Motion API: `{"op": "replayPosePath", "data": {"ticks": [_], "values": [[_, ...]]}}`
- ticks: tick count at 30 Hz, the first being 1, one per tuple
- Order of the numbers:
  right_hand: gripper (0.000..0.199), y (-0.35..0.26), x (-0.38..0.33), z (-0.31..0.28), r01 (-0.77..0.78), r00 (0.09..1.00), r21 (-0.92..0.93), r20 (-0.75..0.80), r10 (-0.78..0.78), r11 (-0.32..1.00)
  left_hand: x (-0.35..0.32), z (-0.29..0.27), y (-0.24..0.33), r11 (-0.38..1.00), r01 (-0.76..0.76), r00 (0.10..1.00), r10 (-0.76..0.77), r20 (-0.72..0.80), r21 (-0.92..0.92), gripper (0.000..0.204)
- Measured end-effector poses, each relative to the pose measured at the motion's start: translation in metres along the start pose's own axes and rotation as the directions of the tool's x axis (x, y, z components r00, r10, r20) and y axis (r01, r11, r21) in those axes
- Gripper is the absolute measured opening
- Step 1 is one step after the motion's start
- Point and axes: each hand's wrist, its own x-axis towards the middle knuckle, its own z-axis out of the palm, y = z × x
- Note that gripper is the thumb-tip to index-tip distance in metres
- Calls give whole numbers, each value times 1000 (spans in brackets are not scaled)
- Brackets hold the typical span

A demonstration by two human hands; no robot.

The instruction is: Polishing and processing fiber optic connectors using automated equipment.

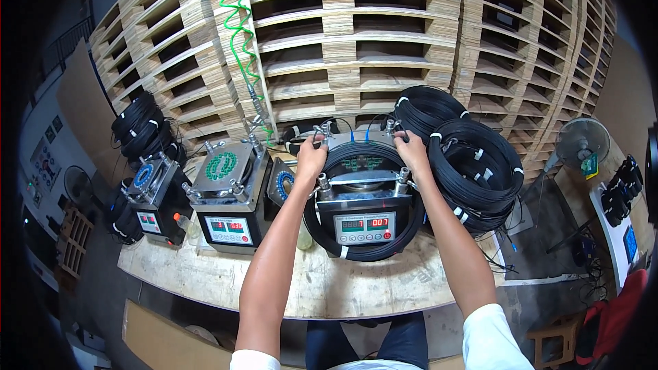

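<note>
A coil of black cable (370,253) is looped around the front polishing machine (364,209), which has a red digital display. My left hand (312,155) is at the machine's back left corner, its fingers curled in a pinch beside a metal clamp post. At the back right corner, my right hand (412,153) is pinched the same way, close to another post. What each hand grips is too small to make out; thin black cable runs near both. Between them, two blue connectors (353,136) stand at the rear edge of the metal top plate.
Two more polishing machines, one with a green-ringed plate (221,166) and one with a blue-ringed plate (143,176), stand to the left on the wooden table (226,275). Coiled black cables (473,164) are piled at right. Pallets (356,48) rise behind; a green air hose (240,20) hangs down.
</note>
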Motion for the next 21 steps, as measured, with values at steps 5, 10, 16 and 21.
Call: {"op": "replayPosePath", "data": {"ticks": [5,10,16,21], "values": [[33,6,5,-3,67,998,-38,-15,-67,997,-8,-1,16,998,61,998,-61,22,5,38],[63,-21,-7,-4,-12,990,58,140,4,998,-10,-10,12,998,54,998,-54,-33,-21,41],[73,-16,-4,-10,10,993,67,114,-17,998,-15,-7,25,998,64,998,-64,28,-6,43],[84,-18,-2,-6,-106,992,57,74,102,993,-5,-8,11,997,71,997,-71,23,-6,43]]}}
